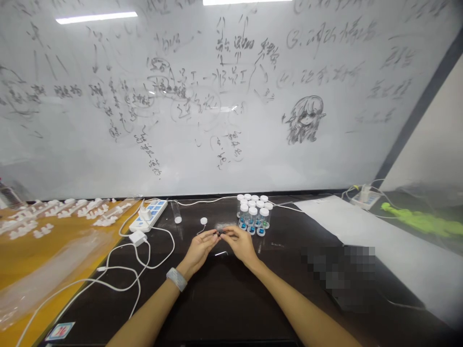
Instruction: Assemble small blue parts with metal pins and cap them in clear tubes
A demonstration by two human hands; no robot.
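Over the dark table [224,294], my left hand [201,246] and my right hand [239,242] meet at the fingertips. Both pinch a small dark object [220,232] between them; its shape is too small to make out. Just below the fingers lies a thin L-shaped metal piece [222,253]. A round white cap [203,220] sits beyond my left hand. Past my right hand stands a cluster of several clear tubes with white caps [252,211], with blue pieces inside. A clear tube [176,212] lies farther left.
A white power strip [149,216], a charger [138,238] and looping white cables are at left. Several white parts [68,207] lie on a yellow surface [54,255]. White sheets [325,217], a blurred dark item [343,274] and green material [415,219] are at right, below a whiteboard [217,120].
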